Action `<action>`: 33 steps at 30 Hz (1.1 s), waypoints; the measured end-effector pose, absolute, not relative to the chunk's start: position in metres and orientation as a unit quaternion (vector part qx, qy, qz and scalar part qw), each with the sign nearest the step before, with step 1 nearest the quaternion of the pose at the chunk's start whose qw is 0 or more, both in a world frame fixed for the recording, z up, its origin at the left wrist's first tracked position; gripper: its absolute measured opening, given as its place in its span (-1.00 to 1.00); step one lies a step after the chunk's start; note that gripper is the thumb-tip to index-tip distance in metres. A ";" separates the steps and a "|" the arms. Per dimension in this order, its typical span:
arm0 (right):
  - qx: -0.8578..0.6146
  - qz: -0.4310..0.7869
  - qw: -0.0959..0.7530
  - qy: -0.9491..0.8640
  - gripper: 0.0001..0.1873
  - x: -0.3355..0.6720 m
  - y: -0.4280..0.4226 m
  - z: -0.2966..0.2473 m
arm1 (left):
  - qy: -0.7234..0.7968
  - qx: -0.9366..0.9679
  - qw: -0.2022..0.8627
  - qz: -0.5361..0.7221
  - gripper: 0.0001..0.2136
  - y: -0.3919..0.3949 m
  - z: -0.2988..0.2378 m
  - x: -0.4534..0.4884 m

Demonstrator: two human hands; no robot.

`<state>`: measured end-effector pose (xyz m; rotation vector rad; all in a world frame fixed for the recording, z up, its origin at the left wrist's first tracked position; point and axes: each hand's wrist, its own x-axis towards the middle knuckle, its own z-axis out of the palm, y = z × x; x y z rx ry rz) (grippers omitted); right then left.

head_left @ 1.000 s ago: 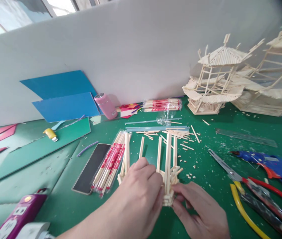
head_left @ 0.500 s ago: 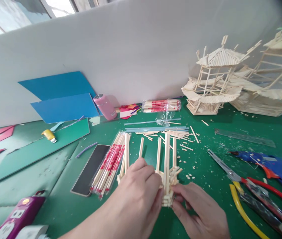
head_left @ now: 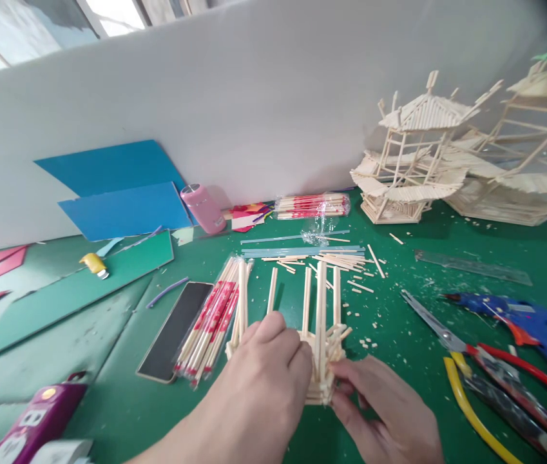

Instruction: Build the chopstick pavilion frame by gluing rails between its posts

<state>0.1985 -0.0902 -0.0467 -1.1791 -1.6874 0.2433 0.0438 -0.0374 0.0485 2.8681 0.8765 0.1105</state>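
Note:
A small frame of pale wooden sticks (head_left: 319, 322) lies on the green mat (head_left: 109, 393), its posts pointing away from me. My left hand (head_left: 266, 380) curls over the near left side of its stacked base, fingers closed on it. From the right, my right hand (head_left: 382, 406) pinches the base's edge with thumb and fingers. A wrapped bundle of red-printed chopsticks (head_left: 212, 319) lies just left of the frame.
Scissors with red handles (head_left: 451, 338), yellow-handled pliers (head_left: 486, 412) and a blue glue gun (head_left: 529, 325) lie to the right. Loose cut sticks (head_left: 335, 261) sit beyond the frame. Two finished stick pavilions (head_left: 413, 161) stand at the back right. A dark phone (head_left: 176, 328) lies left.
Both hands stay on the stick frame's base. The frame has shifted slightly toward me and the view has drifted a little.

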 end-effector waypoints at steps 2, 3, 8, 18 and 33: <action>-0.486 0.097 0.512 -0.702 -0.89 0.199 -0.090 -0.048 | 0.304 0.948 0.086 0.027 -0.79 -0.038 0.052 0.045; -0.484 0.093 0.513 -0.703 -0.89 0.199 -0.090 -0.049 | 0.318 0.944 0.093 0.016 -0.79 -0.038 0.054 0.045; -0.480 0.076 0.507 -0.712 -0.88 0.199 -0.090 -0.051 | 0.308 0.944 0.112 0.044 -0.83 -0.036 0.051 0.044; -0.479 0.079 0.506 -0.712 -0.88 0.199 -0.091 -0.050 | 0.298 0.946 0.105 0.065 -0.80 -0.035 0.045 0.042; -0.468 0.077 0.519 -0.712 -0.86 0.199 -0.090 -0.049 | 0.310 0.943 0.106 0.054 -0.83 -0.035 0.045 0.042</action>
